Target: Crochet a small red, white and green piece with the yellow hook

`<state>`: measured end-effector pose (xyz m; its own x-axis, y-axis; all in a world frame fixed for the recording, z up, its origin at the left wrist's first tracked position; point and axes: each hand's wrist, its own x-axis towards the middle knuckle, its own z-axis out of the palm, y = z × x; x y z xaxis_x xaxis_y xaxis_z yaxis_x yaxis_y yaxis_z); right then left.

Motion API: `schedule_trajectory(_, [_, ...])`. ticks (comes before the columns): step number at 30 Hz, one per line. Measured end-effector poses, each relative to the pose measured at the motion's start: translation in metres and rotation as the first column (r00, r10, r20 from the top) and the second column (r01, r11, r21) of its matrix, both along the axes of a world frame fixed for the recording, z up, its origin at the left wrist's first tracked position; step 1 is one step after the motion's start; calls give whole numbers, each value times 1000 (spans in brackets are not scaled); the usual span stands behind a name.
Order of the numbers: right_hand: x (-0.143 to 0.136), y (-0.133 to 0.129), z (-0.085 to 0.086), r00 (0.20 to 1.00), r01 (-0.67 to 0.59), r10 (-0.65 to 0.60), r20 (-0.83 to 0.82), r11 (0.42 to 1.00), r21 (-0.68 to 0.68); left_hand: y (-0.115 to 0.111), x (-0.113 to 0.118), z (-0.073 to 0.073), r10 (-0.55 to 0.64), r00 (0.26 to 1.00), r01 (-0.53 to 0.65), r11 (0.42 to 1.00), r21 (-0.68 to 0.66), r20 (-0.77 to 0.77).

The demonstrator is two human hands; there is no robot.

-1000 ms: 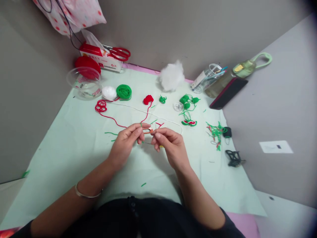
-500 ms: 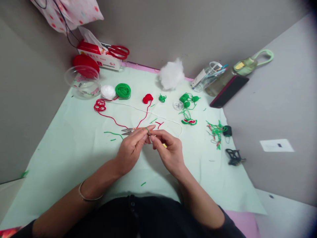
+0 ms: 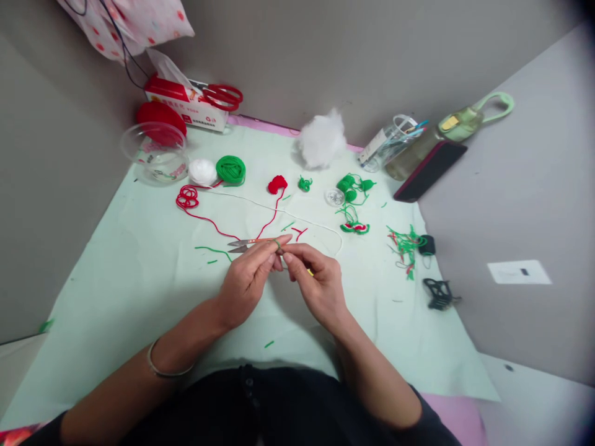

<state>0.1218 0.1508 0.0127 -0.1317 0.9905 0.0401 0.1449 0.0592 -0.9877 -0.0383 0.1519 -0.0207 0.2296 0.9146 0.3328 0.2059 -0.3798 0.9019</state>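
Above the middle of the mat, my two hands meet at the fingertips. A loop of green yarn (image 3: 277, 243) runs over the fingers of my left hand (image 3: 246, 272), which is closed on it. My right hand (image 3: 318, 279) is pinched at the same spot; a small yellow piece (image 3: 310, 271) shows beneath its fingers, but what it grips is mostly hidden. Thread snips (image 3: 238, 246) poke out behind my left hand, blades to the left; whether they touch the hand I cannot tell. A green strand (image 3: 211, 250) trails on the mat beside them.
Farther back are a white yarn ball (image 3: 202, 172), a green yarn ball (image 3: 231, 170), a red crocheted piece (image 3: 277, 184) and white stuffing (image 3: 321, 140). Green crocheted pieces (image 3: 349, 188), yarn scraps (image 3: 409, 248) and a black claw clip (image 3: 439, 293) lie rightward. A phone (image 3: 430, 172) leans against a bottle (image 3: 409, 155).
Almost nothing differs. My fingers have shifted only very slightly around the green yarn, and the things on the mat have stayed in place.
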Motion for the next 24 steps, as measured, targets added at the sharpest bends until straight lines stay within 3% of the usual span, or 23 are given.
schedule_trajectory(24, [5,1,0,992,-53,51,112,998,14,0,-2,-6,-4,995,7,1000,29,-99])
